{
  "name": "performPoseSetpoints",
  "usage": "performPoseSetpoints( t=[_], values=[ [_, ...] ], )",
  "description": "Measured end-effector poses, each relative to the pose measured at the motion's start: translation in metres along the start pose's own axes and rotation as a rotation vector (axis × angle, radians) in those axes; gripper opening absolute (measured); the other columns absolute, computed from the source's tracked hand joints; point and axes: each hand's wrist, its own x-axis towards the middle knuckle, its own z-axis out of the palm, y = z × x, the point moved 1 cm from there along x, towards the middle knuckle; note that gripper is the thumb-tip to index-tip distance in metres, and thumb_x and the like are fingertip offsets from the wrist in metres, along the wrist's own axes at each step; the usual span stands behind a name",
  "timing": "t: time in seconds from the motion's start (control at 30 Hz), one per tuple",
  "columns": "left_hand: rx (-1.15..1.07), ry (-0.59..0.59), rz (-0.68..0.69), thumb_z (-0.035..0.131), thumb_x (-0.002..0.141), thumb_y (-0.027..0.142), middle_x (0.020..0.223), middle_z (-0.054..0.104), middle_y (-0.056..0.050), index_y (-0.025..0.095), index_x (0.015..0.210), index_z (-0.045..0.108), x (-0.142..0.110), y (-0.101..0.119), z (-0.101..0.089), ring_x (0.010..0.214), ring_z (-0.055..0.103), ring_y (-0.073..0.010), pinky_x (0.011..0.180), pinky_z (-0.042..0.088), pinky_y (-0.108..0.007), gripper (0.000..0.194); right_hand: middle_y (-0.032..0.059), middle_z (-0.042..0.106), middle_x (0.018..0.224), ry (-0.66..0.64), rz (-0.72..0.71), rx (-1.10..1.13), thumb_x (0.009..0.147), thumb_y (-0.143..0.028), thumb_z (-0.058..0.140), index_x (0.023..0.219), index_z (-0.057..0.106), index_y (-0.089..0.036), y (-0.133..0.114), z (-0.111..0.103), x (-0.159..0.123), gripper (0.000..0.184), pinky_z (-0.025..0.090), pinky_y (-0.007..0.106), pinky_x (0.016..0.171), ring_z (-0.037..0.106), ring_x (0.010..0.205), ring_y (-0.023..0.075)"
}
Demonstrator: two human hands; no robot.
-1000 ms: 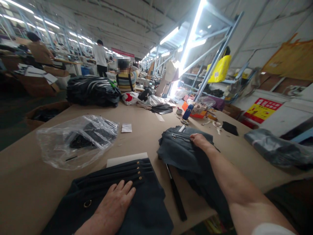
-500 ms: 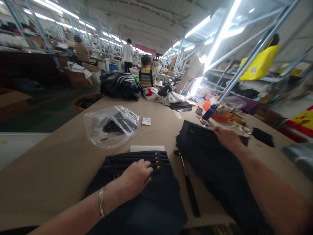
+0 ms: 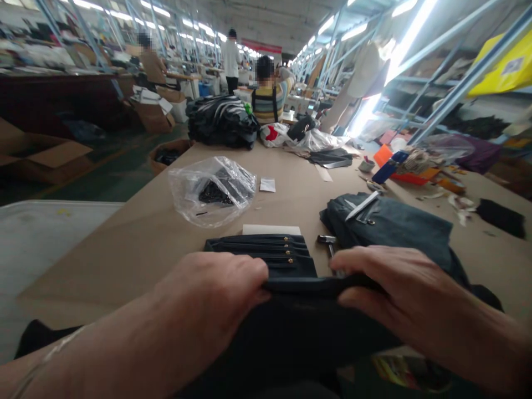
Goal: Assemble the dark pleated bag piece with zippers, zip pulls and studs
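Holding a dark garment (image 3: 307, 327) by its upper edge with both hands, in front of the body and at the near side of the surface (image 3: 137, 238). At the left hand (image 3: 224, 277), grip closed on the edge; at the right hand (image 3: 386, 277), grip closed on the same edge farther along, with the thumb below. On the left wrist, a silvery bracelet (image 3: 50, 354).

Just beyond the held edge, a stack of folded dark pieces (image 3: 249, 244) with gold-coloured buttons (image 3: 288, 252) in a row, and behind it a pale card (image 3: 270, 229). To the right of the stack, a hammer-like tool (image 3: 326, 239), partly hidden by the right hand. Farther right, a pile of dark fabric (image 3: 403, 221) with a white strip (image 3: 361, 206) across the top.

Beyond the stack to the left, a clear plastic bag (image 3: 187, 194) around black items, and beside it a small white paper (image 3: 267, 184), too blurred to read. Near the far right, a blue bottle (image 3: 388, 168) leaning close to an orange container (image 3: 418, 174). On the yellow bag (image 3: 502, 64) at upper right, a pale label (image 3: 513, 66) with unreadable print; on the red banner (image 3: 261, 47) in the background, nothing legible at this size.
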Motion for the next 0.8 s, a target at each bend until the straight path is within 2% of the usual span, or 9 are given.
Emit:
performPoseSetpoints(
  t=[0.07, 0.17, 0.23, 0.3, 0.43, 0.57, 0.67, 0.73, 0.8],
  values=[
    [-0.017, -0.097, -0.143, 0.039, 0.093, 0.036, 0.068, 0.058, 0.001, 0.020, 0.076, 0.054, 0.001, -0.028, 0.013, 0.058, 0.051, -0.0137, 0.055, 0.033, -0.027, 0.027, 0.0014, 0.066, 0.090, -0.139, 0.114, 0.192, 0.086, -0.046, 0.054, 0.106, 0.061, -0.024, 0.024, 0.030, 0.012, 0.030, 0.043, 0.024, 0.069, 0.059, 0.077, 0.0138],
    [0.031, -0.223, -0.230, 0.038, 0.094, 0.038, 0.074, 0.062, -0.001, 0.020, 0.078, 0.054, 0.012, -0.065, 0.043, 0.068, 0.057, -0.0168, 0.064, 0.039, -0.028, 0.029, 0.0000, 0.060, 0.074, -0.272, 0.347, 0.498, 0.085, -0.044, 0.052, 0.085, 0.062, -0.018, 0.061, 0.089, 0.018, 0.028, 0.039, 0.022, 0.060, 0.052, 0.066, 0.0113],
    [0.082, -0.289, -0.235, 0.038, 0.094, 0.036, 0.081, 0.065, -0.004, 0.019, 0.080, 0.056, 0.021, -0.080, 0.062, 0.076, 0.061, -0.0206, 0.070, 0.042, -0.031, 0.028, -0.0012, 0.054, 0.066, -0.231, 0.413, 0.532, 0.085, -0.041, 0.050, 0.075, 0.058, -0.016, 0.077, 0.124, 0.017, 0.028, 0.035, 0.022, 0.058, 0.047, 0.062, 0.0103],
    [0.129, -0.335, -0.256, 0.038, 0.093, 0.035, 0.086, 0.067, -0.008, 0.018, 0.082, 0.058, 0.031, -0.088, 0.078, 0.083, 0.063, -0.0244, 0.074, 0.045, -0.034, 0.028, -0.0008, 0.053, 0.069, -0.142, 0.396, 0.442, 0.085, -0.037, 0.050, 0.071, 0.055, -0.016, 0.085, 0.148, 0.018, 0.026, 0.034, 0.023, 0.062, 0.047, 0.066, 0.0106],
    [0.193, -0.377, -0.300, 0.040, 0.093, 0.034, 0.093, 0.068, -0.012, 0.017, 0.088, 0.061, 0.047, -0.096, 0.096, 0.091, 0.064, -0.0283, 0.078, 0.047, -0.038, 0.028, 0.0002, 0.054, 0.069, -0.108, 0.411, 0.298, 0.085, -0.032, 0.049, 0.069, 0.054, -0.016, 0.088, 0.164, 0.029, 0.022, 0.031, 0.024, 0.064, 0.048, 0.067, 0.0117],
    [0.286, -0.414, -0.314, 0.043, 0.092, 0.035, 0.092, 0.069, -0.014, 0.015, 0.093, 0.065, 0.053, -0.100, 0.105, 0.087, 0.065, -0.0290, 0.075, 0.049, -0.039, 0.029, 0.0010, 0.055, 0.069, -0.112, 0.423, 0.249, 0.083, -0.029, 0.052, 0.068, 0.053, -0.016, 0.094, 0.171, 0.037, 0.020, 0.030, 0.024, 0.063, 0.049, 0.067, 0.0122],
    [0.411, -0.334, -0.281, 0.046, 0.090, 0.028, 0.086, 0.068, -0.014, 0.013, 0.088, 0.067, 0.056, -0.089, 0.106, 0.083, 0.064, -0.0308, 0.073, 0.048, -0.044, 0.025, 0.0017, 0.057, 0.072, -0.072, 0.423, 0.210, 0.082, -0.028, 0.053, 0.069, 0.053, -0.016, 0.096, 0.179, 0.036, 0.018, 0.031, 0.024, 0.064, 0.050, 0.069, 0.0125],
    [0.480, -0.233, -0.197, 0.048, 0.088, 0.019, 0.088, 0.066, -0.014, 0.013, 0.087, 0.067, 0.059, -0.073, 0.108, 0.090, 0.060, -0.0336, 0.074, 0.047, -0.047, 0.020, 0.0022, 0.059, 0.075, -0.074, 0.410, 0.185, 0.082, -0.027, 0.053, 0.070, 0.054, -0.016, 0.095, 0.183, 0.035, 0.016, 0.032, 0.024, 0.065, 0.051, 0.071, 0.0125],
    [0.449, -0.191, -0.074, 0.050, 0.086, 0.016, 0.098, 0.064, -0.014, 0.014, 0.096, 0.066, 0.062, -0.057, 0.115, 0.100, 0.056, -0.0348, 0.078, 0.048, -0.048, 0.019, 0.0022, 0.061, 0.076, -0.101, 0.392, 0.149, 0.082, -0.027, 0.054, 0.071, 0.055, -0.017, 0.094, 0.183, 0.034, 0.015, 0.032, 0.023, 0.066, 0.053, 0.072, 0.0124]
  ],
)
